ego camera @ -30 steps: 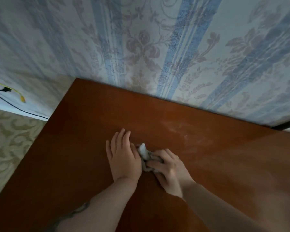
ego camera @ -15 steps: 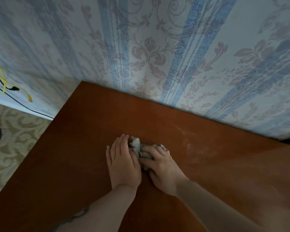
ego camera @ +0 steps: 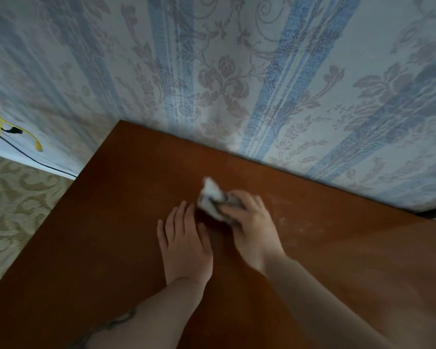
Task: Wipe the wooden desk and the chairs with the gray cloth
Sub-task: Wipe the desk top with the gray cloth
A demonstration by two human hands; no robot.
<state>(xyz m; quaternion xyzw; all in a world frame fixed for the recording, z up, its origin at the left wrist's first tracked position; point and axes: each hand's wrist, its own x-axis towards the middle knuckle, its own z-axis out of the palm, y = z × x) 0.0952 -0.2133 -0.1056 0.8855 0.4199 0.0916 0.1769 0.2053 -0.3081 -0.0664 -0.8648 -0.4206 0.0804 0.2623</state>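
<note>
The wooden bench point(ego camera: 111, 248) stands against the wall, pale dusty streaks toward its back edge, right of the hands. The right hand point(ego camera: 249, 222), nearer those streaks, grips the bunched gray cloth point(ego camera: 212, 195) on the surface. The left hand point(ego camera: 184, 245) lies flat, fingers straight, just beside. No containers show.

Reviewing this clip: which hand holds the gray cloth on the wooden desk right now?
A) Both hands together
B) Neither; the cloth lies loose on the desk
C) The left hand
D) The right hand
D: the right hand has its fingers curled round the bunched gray cloth on the wooden desk, while the left hand rests flat on the desk beside it, apart from the cloth.
</note>
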